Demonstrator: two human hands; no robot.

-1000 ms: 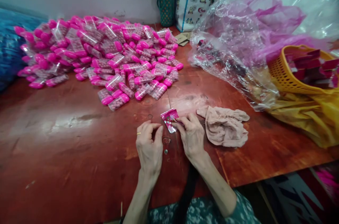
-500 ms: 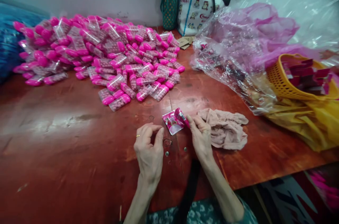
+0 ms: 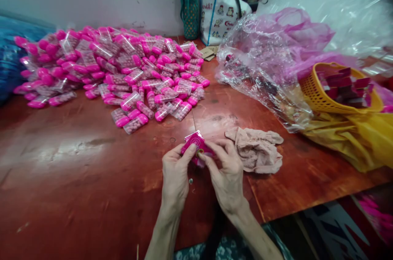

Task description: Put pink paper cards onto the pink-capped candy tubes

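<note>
Both hands meet over the table and grip a small glossy pink printed packet [image 3: 197, 139] with pale rings on its face. My left hand [image 3: 175, 170] pinches the left side, thumb on top. My right hand [image 3: 229, 174] is closed on the right side, its thumb by a small yellowish round spot near the packet's lower edge. Fingers cover part of the packet, so I cannot tell whether it is one piece or two. Just right of my right hand lies a crumpled beige cloth [image 3: 259, 151].
A big heap of clear pouches with pink ends and pinkish beads [image 3: 123, 67] fills the back left. At right stand a yellow basket [image 3: 310, 90] of dark pink pieces, clear and purple plastic film [image 3: 254, 55] and yellow sheeting [image 3: 344, 133]. A white bag [image 3: 225, 16] is against the wall.
My left hand, earlier without anything in its fingers, has moved right onto the packet. My right hand has shifted slightly left. The square pink packet that lay flat on the table is now behind the hands.
</note>
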